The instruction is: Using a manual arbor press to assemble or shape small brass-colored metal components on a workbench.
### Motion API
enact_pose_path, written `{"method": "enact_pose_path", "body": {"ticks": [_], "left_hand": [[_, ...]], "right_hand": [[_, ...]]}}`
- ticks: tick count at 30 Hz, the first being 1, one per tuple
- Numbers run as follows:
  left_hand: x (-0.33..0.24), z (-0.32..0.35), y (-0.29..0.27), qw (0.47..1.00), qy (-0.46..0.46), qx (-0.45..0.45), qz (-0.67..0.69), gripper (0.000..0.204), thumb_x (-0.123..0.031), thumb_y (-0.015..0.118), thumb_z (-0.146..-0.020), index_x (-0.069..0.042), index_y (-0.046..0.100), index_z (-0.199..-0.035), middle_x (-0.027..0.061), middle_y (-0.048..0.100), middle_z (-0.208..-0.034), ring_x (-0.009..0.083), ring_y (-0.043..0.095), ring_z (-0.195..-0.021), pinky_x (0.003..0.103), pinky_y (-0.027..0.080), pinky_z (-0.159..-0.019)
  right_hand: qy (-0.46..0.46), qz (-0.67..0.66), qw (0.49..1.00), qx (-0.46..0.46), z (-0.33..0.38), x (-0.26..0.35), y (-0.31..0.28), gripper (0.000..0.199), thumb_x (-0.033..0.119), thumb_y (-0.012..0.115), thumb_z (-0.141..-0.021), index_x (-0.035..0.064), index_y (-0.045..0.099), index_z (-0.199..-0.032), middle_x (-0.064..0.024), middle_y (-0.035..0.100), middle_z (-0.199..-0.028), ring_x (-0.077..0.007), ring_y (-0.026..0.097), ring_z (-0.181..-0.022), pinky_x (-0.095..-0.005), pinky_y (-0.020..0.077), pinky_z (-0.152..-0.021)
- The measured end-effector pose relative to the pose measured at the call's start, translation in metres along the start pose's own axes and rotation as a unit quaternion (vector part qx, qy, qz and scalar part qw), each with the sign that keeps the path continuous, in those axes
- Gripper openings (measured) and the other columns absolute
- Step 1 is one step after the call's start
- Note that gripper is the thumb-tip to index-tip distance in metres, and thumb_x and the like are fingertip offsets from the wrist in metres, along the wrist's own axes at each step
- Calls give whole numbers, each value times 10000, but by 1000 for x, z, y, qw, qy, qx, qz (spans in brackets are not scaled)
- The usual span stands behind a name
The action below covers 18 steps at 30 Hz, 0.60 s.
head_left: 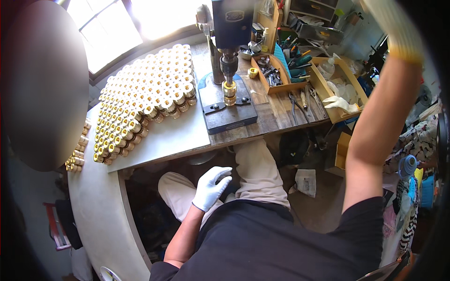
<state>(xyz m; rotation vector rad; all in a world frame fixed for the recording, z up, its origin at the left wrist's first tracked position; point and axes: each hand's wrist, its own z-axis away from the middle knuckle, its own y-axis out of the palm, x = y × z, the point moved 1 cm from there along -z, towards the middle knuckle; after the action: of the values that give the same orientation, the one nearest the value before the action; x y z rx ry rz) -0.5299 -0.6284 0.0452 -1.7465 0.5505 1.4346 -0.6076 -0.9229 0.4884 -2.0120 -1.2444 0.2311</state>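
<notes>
While left hand (212, 188) hangs near the trousers (258, 171), thumb and fingers slightly apart, right hand (397, 25) is raised upper right, blurred, cut off; can't tell its grip. Brass fitting (229, 95) stands upright on press base (229, 121), below the chuck (229, 63).

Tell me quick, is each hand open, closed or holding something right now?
Left hand: loosely open, fingers curled, nothing visible in it.
Right hand: raised, blurred and partly out of frame; whether it's open, closed or holding anything can't be told.

a wood-grained bench (274, 114) carries a drill press (229, 63), open wooden trays (288, 88), pliers (294, 108) and a pale sheet (176, 136) under metal fittings (154, 89)
</notes>
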Motion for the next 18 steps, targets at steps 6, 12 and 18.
{"method": "enact_pose_path", "body": {"ticks": [6, 12, 18], "left_hand": [[-59, -49, 12, 966, 230, 42, -110, 358, -113, 831, -915, -51, 759, -1260, 146, 751, -1118, 354, 727, -1033, 420, 589, -918], [-236, -141, 45, 811, 557, -54, -171, 567, -310, 895, -781, -56, 761, -1270, 167, 718, -1328, 423, 655, -1250, 542, 481, -1110], [-285, -191, 82, 728, 652, -7, -212, 541, -445, 878, -758, -49, 801, -1119, 115, 795, -1168, 364, 716, -1155, 497, 507, -1071]], "right_hand": [[-81, -92, 990, 64, 168, -70, 88, 326, 186, 705, -1042, -15, 750, -1294, -245, 783, -1145, -385, 781, -997, -422, 606, -889], [-255, 16, 955, 150, 160, -146, 123, 407, 174, 656, -1083, 44, 659, -1469, -226, 678, -1456, -335, 742, -1209, -391, 609, -981], [-114, -27, 975, 186, 160, -111, 150, 378, 174, 661, -1055, 59, 661, -1415, -195, 696, -1386, -313, 741, -1180, -397, 613, -951]]}}
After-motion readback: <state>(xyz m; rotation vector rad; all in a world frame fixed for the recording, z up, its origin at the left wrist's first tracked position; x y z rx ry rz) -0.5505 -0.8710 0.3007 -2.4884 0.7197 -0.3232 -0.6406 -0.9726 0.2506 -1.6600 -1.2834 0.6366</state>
